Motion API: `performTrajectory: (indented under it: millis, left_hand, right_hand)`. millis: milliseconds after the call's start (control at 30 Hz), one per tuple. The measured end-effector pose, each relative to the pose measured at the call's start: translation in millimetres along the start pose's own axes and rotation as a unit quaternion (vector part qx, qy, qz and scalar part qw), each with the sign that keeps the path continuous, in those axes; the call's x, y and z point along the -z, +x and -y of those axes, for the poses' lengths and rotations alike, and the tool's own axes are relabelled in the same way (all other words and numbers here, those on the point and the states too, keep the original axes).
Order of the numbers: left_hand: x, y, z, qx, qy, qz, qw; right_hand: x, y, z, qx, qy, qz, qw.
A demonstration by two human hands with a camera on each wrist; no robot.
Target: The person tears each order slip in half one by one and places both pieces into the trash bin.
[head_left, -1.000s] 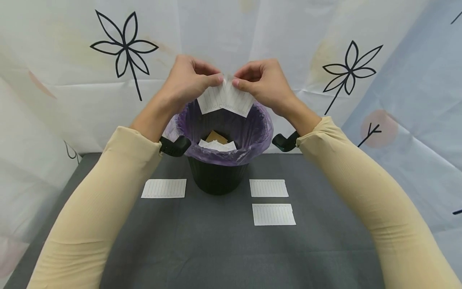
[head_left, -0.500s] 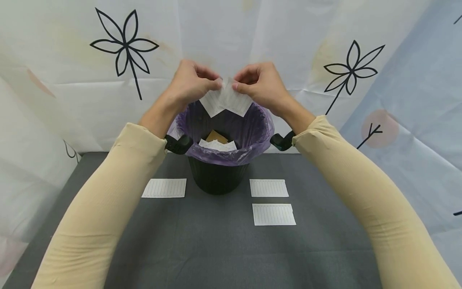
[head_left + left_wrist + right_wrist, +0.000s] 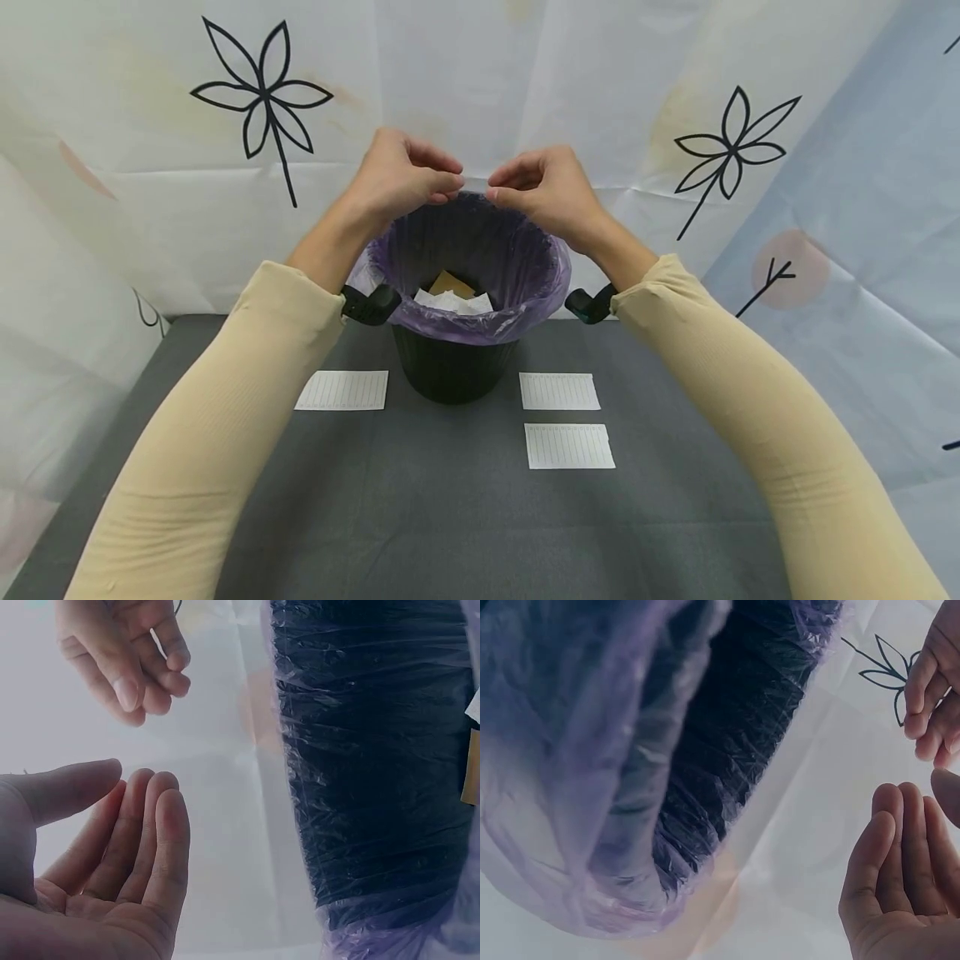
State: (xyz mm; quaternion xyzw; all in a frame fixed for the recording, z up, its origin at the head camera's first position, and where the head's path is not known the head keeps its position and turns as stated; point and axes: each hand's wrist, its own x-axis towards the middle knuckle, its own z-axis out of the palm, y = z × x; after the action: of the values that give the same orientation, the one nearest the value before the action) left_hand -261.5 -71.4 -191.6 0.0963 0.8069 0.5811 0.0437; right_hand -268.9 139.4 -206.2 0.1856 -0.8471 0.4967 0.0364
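Both hands hover over the far rim of a black bin [image 3: 453, 367] lined with a purple bag [image 3: 547, 279]. Nothing is between the fingers of my left hand [image 3: 401, 179]; in the left wrist view its fingers are gently bent, thumb apart. My right hand [image 3: 551, 192] faces it a short gap away, also holding nothing, its fingers loosely bent in the right wrist view. Inside the bin lie white paper pieces [image 3: 453, 302] and a brown piece [image 3: 450, 285]. The two paper slips held earlier are out of sight.
One lined paper slip [image 3: 345, 390] lies left of the bin on the dark grey tabletop [image 3: 450, 517]. To the right are two more, an upper slip [image 3: 558, 392] and a lower slip [image 3: 570, 446]. A patterned white cloth [image 3: 465, 75] hangs behind the bin.
Both hands have let go of the paper slips they pinched over the bin. The fingers have loosened, and the hands stay at nearly the same place, the right slightly lower.
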Motion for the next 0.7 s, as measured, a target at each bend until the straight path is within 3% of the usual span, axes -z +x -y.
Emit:
performTrajectory:
  millis: [333,700]
  left_hand:
    - [-3.7,-15.2,4.9,-0.017,0.005,0.004,0.9998]
    - [-22.1,-56.6,16.1,-0.094,0.009,0.025,0.9953]
  right_hand:
    - [7.3,-22.4,-4.1,0.01,0.033,0.004,0.999]
    - [19.9,-69.2,-11.7,0.042,0.075,0.007,0.996]
